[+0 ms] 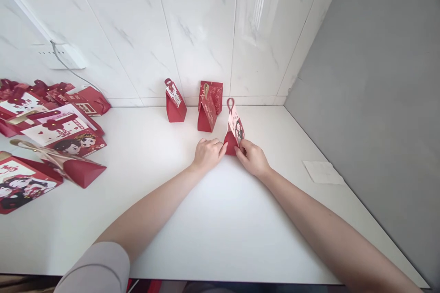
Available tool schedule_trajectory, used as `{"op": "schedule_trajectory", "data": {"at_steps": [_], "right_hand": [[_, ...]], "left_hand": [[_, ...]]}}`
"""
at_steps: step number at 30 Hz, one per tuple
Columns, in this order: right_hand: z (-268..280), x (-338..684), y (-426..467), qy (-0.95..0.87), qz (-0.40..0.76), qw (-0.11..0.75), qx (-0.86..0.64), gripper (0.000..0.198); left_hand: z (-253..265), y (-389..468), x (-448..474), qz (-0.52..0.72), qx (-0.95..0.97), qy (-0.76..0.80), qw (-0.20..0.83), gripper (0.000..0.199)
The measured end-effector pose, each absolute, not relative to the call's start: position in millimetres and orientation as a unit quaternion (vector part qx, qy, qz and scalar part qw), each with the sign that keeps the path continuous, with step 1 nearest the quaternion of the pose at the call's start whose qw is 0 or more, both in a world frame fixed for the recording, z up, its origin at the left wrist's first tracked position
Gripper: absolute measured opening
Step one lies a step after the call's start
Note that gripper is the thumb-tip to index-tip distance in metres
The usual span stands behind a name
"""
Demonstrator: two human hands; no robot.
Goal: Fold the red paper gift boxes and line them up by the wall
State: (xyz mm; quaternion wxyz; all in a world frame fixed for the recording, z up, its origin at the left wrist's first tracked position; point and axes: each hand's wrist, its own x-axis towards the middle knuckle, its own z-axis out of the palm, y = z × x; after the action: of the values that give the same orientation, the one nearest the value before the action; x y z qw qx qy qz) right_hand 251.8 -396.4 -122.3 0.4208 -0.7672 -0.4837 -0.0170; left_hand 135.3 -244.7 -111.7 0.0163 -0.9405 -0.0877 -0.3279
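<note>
Between my two hands a small pink and red gift box (235,127) stands upright on the white table, a looped ribbon handle at its top and a cartoon figure on its side. My left hand (208,153) is closed at the box's left side, thumb against its lower red face. From the right, my right hand (253,157) pinches the opposite lower edge between thumb and fingers. Just behind are a red gift box with a gold loop (207,116), a further red box (217,94) partly hidden by it, and a narrow red box with a white label (176,105).
A heap of red and white gift boxes (65,128) covers the table's left side. A white paper (323,172) lies at the right, by a grey panel (371,78). Behind, a tiled wall (195,23) carries a socket (62,56) with a grey cable.
</note>
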Motion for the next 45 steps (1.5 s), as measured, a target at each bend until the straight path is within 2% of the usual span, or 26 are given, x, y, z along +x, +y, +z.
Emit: {"op": "schedule_trajectory", "data": {"at_steps": [7, 11, 13, 16, 24, 28, 30, 31, 32, 35, 38, 40, 42, 45], "right_hand": [[-119.5, 255.4, -396.7, -0.481, -0.009, 0.283, -0.830, 0.020], [-119.1, 257.9, -398.4, -0.465, -0.012, 0.243, -0.851, 0.031], [-120.2, 261.4, -398.4, -0.476, -0.003, 0.234, -0.848, 0.036], [-121.9, 263.2, -398.2, -0.498, -0.016, 0.219, -0.839, 0.035], [-120.9, 245.7, -398.3, -0.520, -0.071, 0.209, -0.826, 0.032], [-119.6, 245.9, -398.8, -0.515, -0.102, 0.220, -0.822, 0.031], [-118.8, 246.8, -400.1, -0.518, -0.096, 0.229, -0.819, 0.030], [-118.2, 246.5, -400.9, -0.528, -0.086, 0.234, -0.812, 0.029], [-117.6, 245.6, -401.7, -0.542, -0.074, 0.244, -0.801, 0.028], [-116.1, 240.1, -402.6, -0.561, -0.053, 0.336, -0.755, 0.024], [-118.4, 240.4, -399.1, -0.480, -0.093, 0.494, -0.719, 0.022], [-123.6, 249.4, -394.3, -0.428, -0.110, 0.568, -0.694, 0.027], [-131.4, 264.5, -388.4, -0.397, -0.078, 0.605, -0.686, 0.046], [-141.8, 286.1, -381.1, -0.313, 0.037, 0.634, -0.706, 0.070]], "left_hand": [[-118.3, -240.4, 141.4, -0.250, -0.966, -0.047, 0.037, 0.039], [-119.4, -242.2, 141.9, -0.245, -0.968, -0.038, 0.036, 0.028], [-121.0, -243.2, 141.9, -0.254, -0.966, -0.042, 0.035, 0.020], [-122.4, -243.2, 141.4, -0.270, -0.962, -0.033, 0.035, 0.011], [-111.0, -240.8, 134.3, -0.309, -0.950, -0.007, 0.044, 0.027], [-109.7, -241.8, 132.5, -0.328, -0.945, -0.006, 0.023, 0.024], [-111.2, -243.4, 132.7, -0.325, -0.945, -0.036, 0.009, 0.016], [-111.9, -244.4, 133.0, -0.328, -0.943, -0.058, -0.007, 0.010], [-112.3, -245.5, 133.3, -0.336, -0.938, -0.081, -0.030, 0.015], [-111.8, -248.9, 133.6, -0.386, -0.907, -0.110, -0.125, 0.055], [-111.6, -250.5, 134.5, -0.397, -0.892, -0.095, -0.194, 0.080], [-113.8, -249.4, 136.9, -0.362, -0.893, -0.119, -0.238, 0.097], [-117.3, -246.2, 140.6, -0.307, -0.890, -0.164, -0.295, 0.099], [-122.0, -239.3, 146.0, -0.246, -0.878, -0.200, -0.360, 0.083]]}}
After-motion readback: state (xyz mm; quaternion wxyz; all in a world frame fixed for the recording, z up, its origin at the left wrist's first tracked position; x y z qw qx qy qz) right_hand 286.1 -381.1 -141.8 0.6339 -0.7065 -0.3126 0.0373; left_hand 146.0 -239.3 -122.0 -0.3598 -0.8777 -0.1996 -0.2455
